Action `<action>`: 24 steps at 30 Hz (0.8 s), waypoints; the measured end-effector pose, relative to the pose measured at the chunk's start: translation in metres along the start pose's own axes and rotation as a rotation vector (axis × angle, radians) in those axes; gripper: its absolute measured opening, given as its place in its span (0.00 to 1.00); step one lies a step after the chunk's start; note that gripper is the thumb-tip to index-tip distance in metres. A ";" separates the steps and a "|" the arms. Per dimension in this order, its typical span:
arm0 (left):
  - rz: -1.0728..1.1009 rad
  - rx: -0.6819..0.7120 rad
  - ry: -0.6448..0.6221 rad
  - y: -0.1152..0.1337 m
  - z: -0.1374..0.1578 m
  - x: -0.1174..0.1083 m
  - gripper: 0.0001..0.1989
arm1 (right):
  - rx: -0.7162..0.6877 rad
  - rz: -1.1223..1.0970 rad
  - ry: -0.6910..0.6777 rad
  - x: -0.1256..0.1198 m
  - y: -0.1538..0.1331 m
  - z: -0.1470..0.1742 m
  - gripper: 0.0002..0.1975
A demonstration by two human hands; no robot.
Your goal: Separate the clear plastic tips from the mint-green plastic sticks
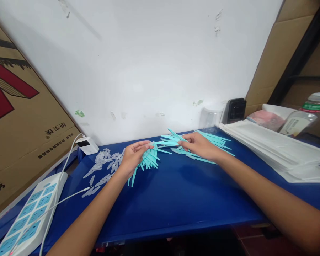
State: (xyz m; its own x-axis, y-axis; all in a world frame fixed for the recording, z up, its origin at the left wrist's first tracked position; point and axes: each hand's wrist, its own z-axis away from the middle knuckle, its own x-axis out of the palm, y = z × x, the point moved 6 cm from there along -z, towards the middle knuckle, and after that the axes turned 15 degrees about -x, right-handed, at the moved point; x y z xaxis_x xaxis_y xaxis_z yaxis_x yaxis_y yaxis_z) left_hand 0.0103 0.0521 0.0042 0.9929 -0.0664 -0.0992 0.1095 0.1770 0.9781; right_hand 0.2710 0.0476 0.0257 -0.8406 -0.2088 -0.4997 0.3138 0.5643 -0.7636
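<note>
My left hand (134,156) is closed in a pinch on a small translucent cap (152,143), at the end of a slim turquoise stick. My right hand (198,144) has thumb and fingers closed on a turquoise stick (166,143) that points toward the left hand. Below the left hand lies a dense heap of turquoise sticks (149,160). Around and under the right hand are more turquoise sticks (213,138), some with pale ends. Loose translucent caps (104,160) are scattered left of my left hand. Fine detail of the sticks is too small to make out.
On the blue table (176,202), a white power strip (50,209) with cables lies left, near a small white device (87,145). A clear jar (212,119) stands by the wall. White sheets (277,145) and a bottle (301,117) are right. Cardboard (24,142) flanks the left side.
</note>
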 end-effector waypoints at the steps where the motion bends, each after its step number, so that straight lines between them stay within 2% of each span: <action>1: 0.003 0.000 -0.004 0.000 0.000 0.000 0.24 | 0.001 0.001 0.001 0.000 0.000 0.000 0.24; 17: -0.128 0.118 -0.153 -0.003 0.003 0.012 0.23 | -0.040 -0.053 -0.070 0.011 -0.005 0.002 0.21; 24: -0.128 0.151 -0.180 -0.001 0.006 0.013 0.22 | -0.081 -0.064 -0.094 0.016 -0.012 0.004 0.22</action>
State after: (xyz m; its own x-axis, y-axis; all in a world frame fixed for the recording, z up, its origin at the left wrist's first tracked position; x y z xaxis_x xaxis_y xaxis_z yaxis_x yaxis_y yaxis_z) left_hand 0.0226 0.0450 0.0028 0.9455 -0.2546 -0.2030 0.2120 0.0081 0.9772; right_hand 0.2551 0.0340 0.0254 -0.8114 -0.3180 -0.4904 0.2215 0.6092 -0.7615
